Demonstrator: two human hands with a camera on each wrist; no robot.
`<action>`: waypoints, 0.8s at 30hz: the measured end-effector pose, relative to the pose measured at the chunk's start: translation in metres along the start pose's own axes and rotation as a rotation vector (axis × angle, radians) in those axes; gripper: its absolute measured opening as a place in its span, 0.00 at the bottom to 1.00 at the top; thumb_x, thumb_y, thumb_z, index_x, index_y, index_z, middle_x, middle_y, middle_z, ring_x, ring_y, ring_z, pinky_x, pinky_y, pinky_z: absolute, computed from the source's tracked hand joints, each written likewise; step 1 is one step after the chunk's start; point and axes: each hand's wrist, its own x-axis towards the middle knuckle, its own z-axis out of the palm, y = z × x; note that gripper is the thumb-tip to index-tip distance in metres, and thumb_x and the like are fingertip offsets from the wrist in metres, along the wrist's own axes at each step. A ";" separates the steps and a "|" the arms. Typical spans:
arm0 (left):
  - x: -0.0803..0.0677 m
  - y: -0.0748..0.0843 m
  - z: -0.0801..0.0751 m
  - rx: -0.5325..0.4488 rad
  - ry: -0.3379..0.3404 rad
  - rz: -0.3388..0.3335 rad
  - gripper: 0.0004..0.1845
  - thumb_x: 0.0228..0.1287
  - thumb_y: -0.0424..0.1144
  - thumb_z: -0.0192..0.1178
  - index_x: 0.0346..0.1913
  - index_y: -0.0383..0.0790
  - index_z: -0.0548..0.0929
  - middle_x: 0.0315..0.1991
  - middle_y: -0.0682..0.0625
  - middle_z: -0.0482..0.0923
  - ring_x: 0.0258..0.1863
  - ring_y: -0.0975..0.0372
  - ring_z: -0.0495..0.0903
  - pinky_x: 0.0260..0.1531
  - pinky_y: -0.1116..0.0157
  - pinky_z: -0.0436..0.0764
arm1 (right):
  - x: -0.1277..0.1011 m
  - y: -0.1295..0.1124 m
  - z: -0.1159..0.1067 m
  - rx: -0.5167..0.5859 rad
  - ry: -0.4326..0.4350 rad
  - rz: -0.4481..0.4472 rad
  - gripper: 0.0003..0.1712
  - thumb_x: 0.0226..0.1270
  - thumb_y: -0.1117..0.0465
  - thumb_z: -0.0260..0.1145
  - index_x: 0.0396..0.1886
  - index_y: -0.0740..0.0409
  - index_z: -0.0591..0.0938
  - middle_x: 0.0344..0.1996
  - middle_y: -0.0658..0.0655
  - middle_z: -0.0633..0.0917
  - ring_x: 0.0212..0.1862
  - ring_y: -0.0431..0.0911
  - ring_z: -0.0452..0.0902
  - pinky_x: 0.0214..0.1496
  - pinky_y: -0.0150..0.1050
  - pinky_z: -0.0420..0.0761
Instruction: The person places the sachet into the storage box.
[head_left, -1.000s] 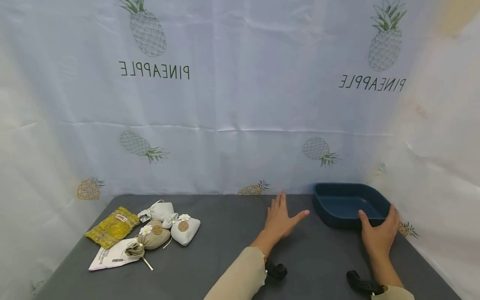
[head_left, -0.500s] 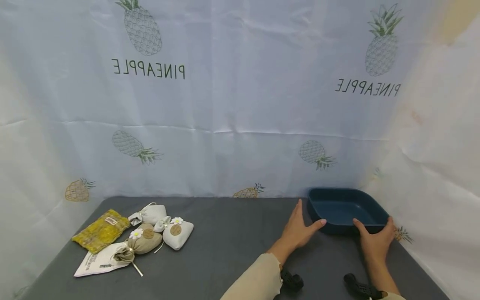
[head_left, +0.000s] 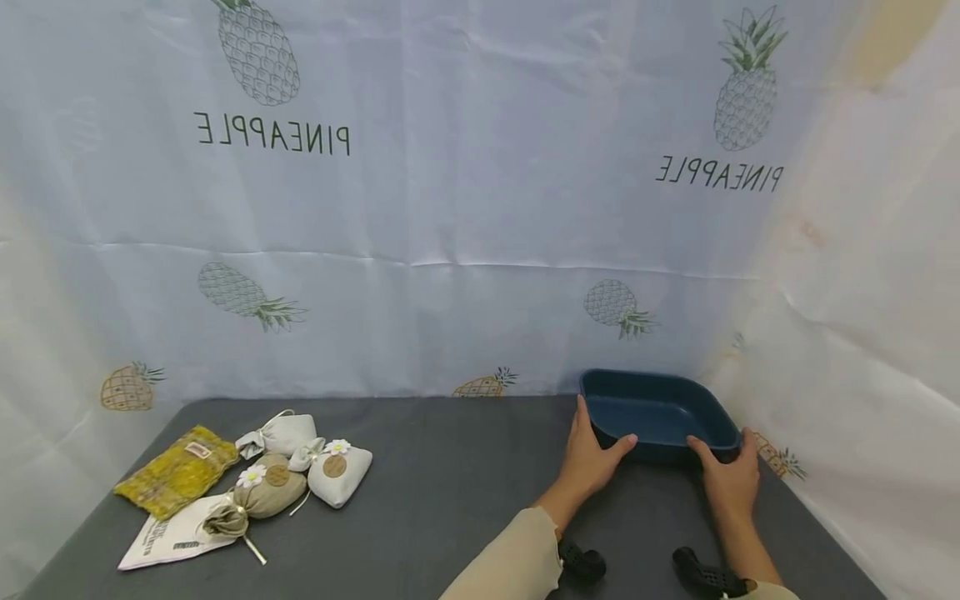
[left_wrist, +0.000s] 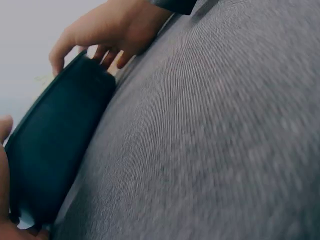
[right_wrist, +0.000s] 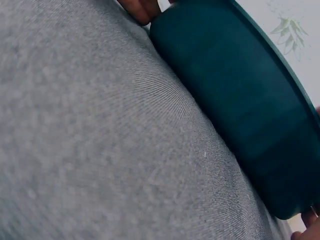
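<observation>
A dark blue tray stands at the back right of the grey table. My left hand holds its near left corner, fingers along the side wall and thumb on the front rim. My right hand grips the near right corner. In the left wrist view the right hand curls its fingers over the rim of the tray. The right wrist view shows the outer wall of the tray close up, with the left hand's fingertips at its far end.
At the table's left lie a yellow mesh bag, a white pouch, a beige pouch, a white daisy pouch and a flat paper packet. A pineapple-print curtain closes off the back and right side.
My left hand has slid right across the table from an open, flat rest and taken hold of the tray's left corner. The right hand has stayed on the right corner.
</observation>
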 end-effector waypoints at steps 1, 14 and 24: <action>0.000 -0.002 -0.002 -0.022 0.005 0.002 0.54 0.66 0.62 0.63 0.83 0.47 0.43 0.83 0.46 0.48 0.80 0.47 0.57 0.72 0.41 0.65 | 0.000 -0.001 0.000 -0.019 -0.023 0.005 0.56 0.69 0.45 0.65 0.84 0.57 0.42 0.80 0.73 0.48 0.78 0.72 0.48 0.75 0.70 0.54; -0.007 -0.020 -0.044 -0.111 0.049 0.038 0.51 0.67 0.54 0.66 0.83 0.44 0.47 0.81 0.39 0.51 0.79 0.42 0.56 0.72 0.37 0.63 | -0.007 -0.014 0.012 -0.141 -0.320 -0.025 0.65 0.67 0.38 0.67 0.83 0.51 0.32 0.82 0.66 0.37 0.79 0.73 0.41 0.72 0.74 0.52; -0.025 -0.028 -0.078 -0.060 0.056 0.016 0.53 0.67 0.54 0.66 0.83 0.44 0.44 0.81 0.38 0.50 0.79 0.41 0.54 0.72 0.36 0.62 | -0.014 -0.025 0.027 -0.245 -0.468 -0.030 0.71 0.64 0.35 0.69 0.82 0.52 0.27 0.81 0.68 0.33 0.78 0.75 0.43 0.71 0.73 0.56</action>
